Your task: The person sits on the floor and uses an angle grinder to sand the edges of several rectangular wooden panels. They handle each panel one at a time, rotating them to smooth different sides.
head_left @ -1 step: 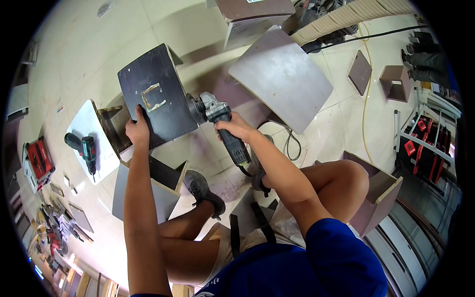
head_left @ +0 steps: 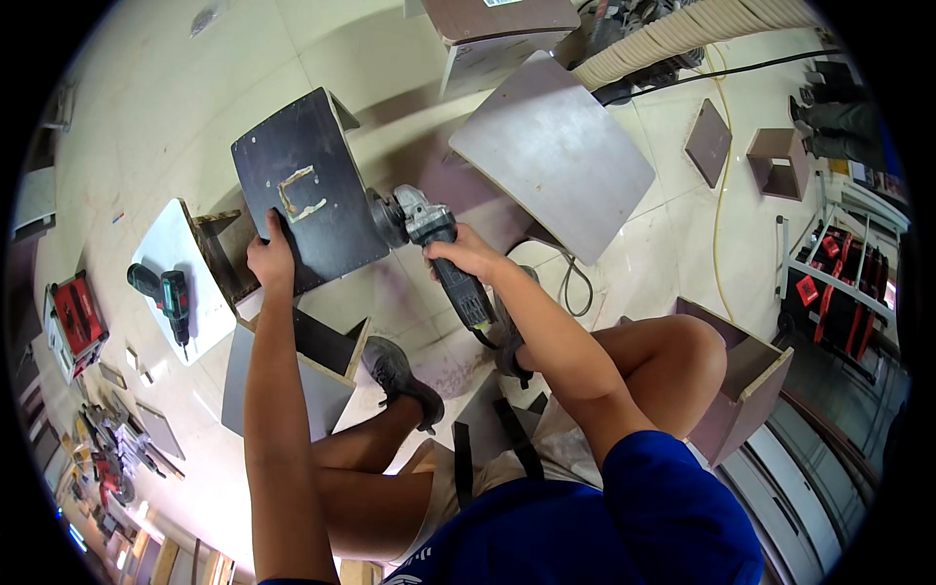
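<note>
Head view: right grip (head_left: 466,253) clamped round the body of an angle grinder (head_left: 430,224), disc at the right edge of a dark panel (head_left: 336,185); contact not resolvable. Left grip (head_left: 271,258) clamped on the panel's near left edge, thumb on its face beside a C-shaped pale, rough mark (head_left: 314,210). Cordless drill (head_left: 175,300) on white board (head_left: 158,239), left; grey board (head_left: 556,151) beyond grinder, right.

Cordless drill (head_left: 174,292) on white panel (head_left: 156,248)
</note>
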The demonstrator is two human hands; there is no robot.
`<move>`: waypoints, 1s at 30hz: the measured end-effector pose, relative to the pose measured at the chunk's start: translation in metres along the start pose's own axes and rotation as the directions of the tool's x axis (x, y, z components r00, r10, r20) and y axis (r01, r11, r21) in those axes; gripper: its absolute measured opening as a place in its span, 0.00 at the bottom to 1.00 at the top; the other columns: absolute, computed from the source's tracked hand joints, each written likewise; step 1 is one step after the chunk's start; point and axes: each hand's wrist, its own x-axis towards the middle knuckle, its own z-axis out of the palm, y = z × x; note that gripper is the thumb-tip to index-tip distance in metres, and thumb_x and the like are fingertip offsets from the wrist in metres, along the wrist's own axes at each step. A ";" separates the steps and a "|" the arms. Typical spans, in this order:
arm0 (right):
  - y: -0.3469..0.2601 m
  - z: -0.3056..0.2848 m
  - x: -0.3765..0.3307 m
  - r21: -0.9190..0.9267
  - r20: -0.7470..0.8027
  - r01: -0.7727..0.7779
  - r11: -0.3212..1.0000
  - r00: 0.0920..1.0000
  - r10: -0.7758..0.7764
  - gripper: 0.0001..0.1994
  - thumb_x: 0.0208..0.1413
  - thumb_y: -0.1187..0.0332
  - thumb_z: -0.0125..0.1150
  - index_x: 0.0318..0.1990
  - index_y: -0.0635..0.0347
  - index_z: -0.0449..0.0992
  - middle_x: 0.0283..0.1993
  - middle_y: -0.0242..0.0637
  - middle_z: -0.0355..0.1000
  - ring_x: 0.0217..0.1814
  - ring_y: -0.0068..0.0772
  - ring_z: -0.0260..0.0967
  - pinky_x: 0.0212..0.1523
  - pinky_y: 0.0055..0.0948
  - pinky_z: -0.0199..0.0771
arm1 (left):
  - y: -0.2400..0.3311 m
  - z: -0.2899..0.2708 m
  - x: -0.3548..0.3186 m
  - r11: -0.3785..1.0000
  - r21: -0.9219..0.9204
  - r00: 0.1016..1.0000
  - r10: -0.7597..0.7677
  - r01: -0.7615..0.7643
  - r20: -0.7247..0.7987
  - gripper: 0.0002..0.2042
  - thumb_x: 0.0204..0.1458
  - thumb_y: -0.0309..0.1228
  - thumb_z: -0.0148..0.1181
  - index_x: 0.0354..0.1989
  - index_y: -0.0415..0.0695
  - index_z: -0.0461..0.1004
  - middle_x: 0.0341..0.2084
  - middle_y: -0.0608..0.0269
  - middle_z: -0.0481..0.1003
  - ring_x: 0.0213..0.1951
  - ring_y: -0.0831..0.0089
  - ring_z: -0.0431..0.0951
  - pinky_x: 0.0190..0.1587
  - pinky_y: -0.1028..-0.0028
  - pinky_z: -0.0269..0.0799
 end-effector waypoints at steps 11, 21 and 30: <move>-0.002 0.001 -0.009 -0.025 0.005 0.036 0.999 0.999 -0.035 0.11 0.52 0.70 0.66 0.39 0.67 0.75 0.31 0.41 0.77 0.28 0.34 0.77 0.31 0.35 0.81 | -0.002 0.001 0.001 0.999 -0.017 0.999 0.034 -0.034 -0.011 0.44 0.54 0.69 0.52 0.36 0.27 0.80 0.34 0.32 0.80 0.44 0.38 0.80 0.50 0.52 0.72; 0.017 0.001 -0.040 -0.062 -0.012 -0.027 0.998 1.000 0.027 0.12 0.52 0.71 0.66 0.40 0.69 0.75 0.32 0.42 0.76 0.28 0.36 0.78 0.33 0.35 0.82 | 0.006 -0.008 -0.005 1.000 -0.017 1.000 -0.015 0.015 0.009 0.38 0.56 0.65 0.54 0.36 0.30 0.81 0.34 0.35 0.81 0.44 0.39 0.81 0.50 0.53 0.73; -0.007 -0.001 -0.001 -0.016 0.018 0.012 1.000 1.000 -0.012 0.09 0.52 0.71 0.65 0.37 0.67 0.75 0.30 0.40 0.76 0.27 0.34 0.77 0.30 0.35 0.80 | 0.013 -0.013 -0.007 0.999 -0.032 0.997 -0.026 0.029 0.066 0.38 0.56 0.65 0.55 0.39 0.30 0.81 0.36 0.32 0.80 0.46 0.38 0.80 0.52 0.52 0.72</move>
